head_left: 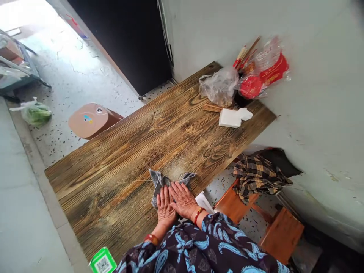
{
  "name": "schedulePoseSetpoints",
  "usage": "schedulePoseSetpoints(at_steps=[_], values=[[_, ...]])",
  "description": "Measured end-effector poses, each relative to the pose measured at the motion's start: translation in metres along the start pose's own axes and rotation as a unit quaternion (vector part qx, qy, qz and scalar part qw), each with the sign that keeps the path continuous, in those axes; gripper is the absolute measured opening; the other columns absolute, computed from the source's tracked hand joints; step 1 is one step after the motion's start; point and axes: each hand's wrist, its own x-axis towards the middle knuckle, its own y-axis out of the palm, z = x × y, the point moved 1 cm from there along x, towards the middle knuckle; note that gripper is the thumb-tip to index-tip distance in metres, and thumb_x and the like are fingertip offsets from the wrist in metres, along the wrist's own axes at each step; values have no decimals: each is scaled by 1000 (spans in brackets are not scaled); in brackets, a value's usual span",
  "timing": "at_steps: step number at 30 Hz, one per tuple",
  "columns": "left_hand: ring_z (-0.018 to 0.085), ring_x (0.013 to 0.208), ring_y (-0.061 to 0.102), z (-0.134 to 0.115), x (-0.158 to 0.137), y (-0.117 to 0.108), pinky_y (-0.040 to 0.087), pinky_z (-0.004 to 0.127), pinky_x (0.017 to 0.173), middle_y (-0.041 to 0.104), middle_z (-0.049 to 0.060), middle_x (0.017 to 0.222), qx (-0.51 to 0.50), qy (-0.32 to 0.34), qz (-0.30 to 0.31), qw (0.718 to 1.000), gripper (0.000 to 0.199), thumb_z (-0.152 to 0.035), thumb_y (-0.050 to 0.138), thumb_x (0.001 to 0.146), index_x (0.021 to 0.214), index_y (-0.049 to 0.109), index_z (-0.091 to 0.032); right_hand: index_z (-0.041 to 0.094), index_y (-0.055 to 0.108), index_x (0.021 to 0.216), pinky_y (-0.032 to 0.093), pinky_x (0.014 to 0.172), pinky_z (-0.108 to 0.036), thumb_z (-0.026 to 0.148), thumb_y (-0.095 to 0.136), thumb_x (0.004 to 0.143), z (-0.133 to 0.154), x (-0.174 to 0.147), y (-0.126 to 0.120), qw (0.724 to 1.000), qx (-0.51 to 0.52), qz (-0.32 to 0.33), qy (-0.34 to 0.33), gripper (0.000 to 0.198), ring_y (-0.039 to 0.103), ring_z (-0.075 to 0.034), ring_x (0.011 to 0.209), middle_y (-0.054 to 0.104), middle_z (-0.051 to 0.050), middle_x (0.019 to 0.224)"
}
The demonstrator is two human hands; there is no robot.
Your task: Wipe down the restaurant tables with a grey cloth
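Note:
A grey cloth (157, 182) lies crumpled on the wooden table (119, 163), close to its near edge. My left hand (165, 207) rests flat on the cloth, fingers stretched forward. Beside it, touching it at the thumb, my right hand (183, 199) also lies flat, pressing on the cloth's right part. Neither hand has its fingers wrapped round anything. Much of the cloth is hidden under the palms. Pale specks and streaks show on the wood around it.
A white tissue pack (229, 118), a clear plastic bag (222, 85) and red packaging (273, 70) stand against the wall. A green QR-code sign (102, 261) is at the near left corner. A pinkish bin (89, 121) stands beyond the table; a wooden stool (283, 229) is at right.

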Motion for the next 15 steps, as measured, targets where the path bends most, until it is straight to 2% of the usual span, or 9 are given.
schedulePoseSetpoints(at_steps=[3,6,9,15], values=[[33,151,14,-34,33,0,22,56,120,34,20,158,7,3,5,1000,65,-22,40,90,152,30,-7,18,24,156,21,124,-44,51,43,97,-34,-3,-24,999,-12,-27,17,70,22,-25,151,20,-4,164],[32,151,15,-79,85,-5,21,54,121,33,17,160,1,37,36,999,61,-22,41,91,150,36,-10,20,24,156,23,123,-46,49,42,98,-80,-6,-55,996,-33,-55,65,68,23,-25,150,22,-3,163],[32,151,18,-121,136,-8,21,53,121,31,15,161,-21,80,56,995,65,-31,45,91,152,33,-13,20,24,156,21,123,-47,44,42,98,-125,-8,-83,988,-55,-88,114,65,21,-25,151,24,-4,163],[32,151,18,-185,225,-7,21,53,121,25,14,163,-43,167,15,985,69,-29,43,92,156,23,-14,18,26,156,19,122,-48,32,40,98,-205,-5,-129,969,-112,-141,170,61,20,-25,151,28,-5,162]])
